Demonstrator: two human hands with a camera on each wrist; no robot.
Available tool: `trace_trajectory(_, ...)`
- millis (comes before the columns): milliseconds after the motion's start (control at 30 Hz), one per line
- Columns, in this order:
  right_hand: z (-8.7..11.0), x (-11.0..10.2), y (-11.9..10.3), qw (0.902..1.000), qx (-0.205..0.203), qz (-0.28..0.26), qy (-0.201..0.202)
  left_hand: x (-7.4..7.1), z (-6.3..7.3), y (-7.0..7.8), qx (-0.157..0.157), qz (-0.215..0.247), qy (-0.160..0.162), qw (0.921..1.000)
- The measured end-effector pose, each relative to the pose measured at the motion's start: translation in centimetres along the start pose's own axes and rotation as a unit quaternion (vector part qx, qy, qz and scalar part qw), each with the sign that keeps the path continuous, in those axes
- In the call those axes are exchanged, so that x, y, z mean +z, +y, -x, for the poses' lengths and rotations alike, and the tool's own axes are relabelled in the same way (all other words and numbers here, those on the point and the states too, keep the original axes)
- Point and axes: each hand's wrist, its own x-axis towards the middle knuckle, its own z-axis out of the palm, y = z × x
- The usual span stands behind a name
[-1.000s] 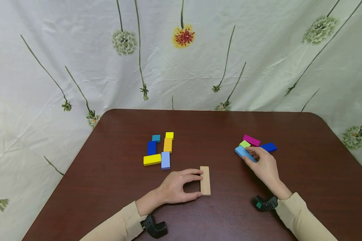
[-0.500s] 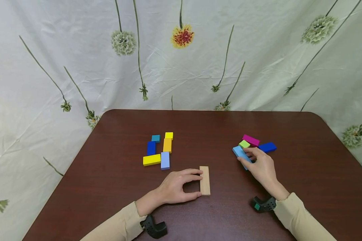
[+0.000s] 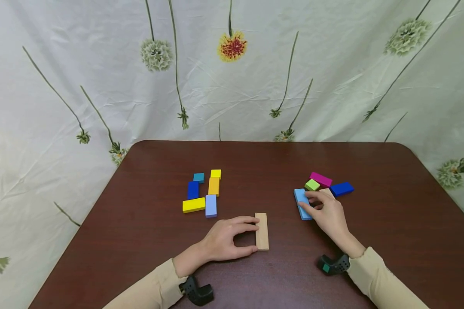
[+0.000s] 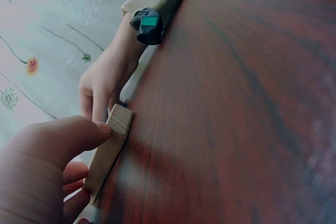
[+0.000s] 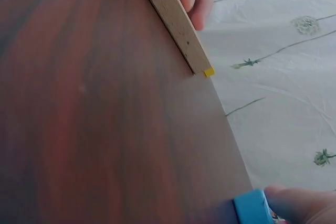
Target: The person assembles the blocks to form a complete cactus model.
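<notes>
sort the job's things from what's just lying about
Likely in the job:
plank, at left hand
sky-blue block, at right hand

Seemingly lying about:
on the right: magenta block, green block, dark blue block, wood block
on the left: six-block group

Unclear sort of room: table (image 3: 251, 182), flower-printed cloth (image 3: 255, 86)

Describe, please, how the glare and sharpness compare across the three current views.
Head view: wooden block fairly crisp, soft sheen on the near tabletop; left wrist view: pale reflection beside that block; right wrist view: hazy, tabletop grain softly blurred.
</notes>
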Motion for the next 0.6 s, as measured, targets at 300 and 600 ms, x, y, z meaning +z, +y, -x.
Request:
trace_trajectory(300,-0.4,0.8,-0.9,0.997,0.043,-0.062,-0.019,0.0,0.0,-0.1,-0.001,0.007,0.003,1.0)
trace_trajectory(600,-1.3,2.3,-1.8,0.9934,0.076,-0.072,-0.045,0.0,0.0,-0.1,-0.002,0.006,0.0,1.0)
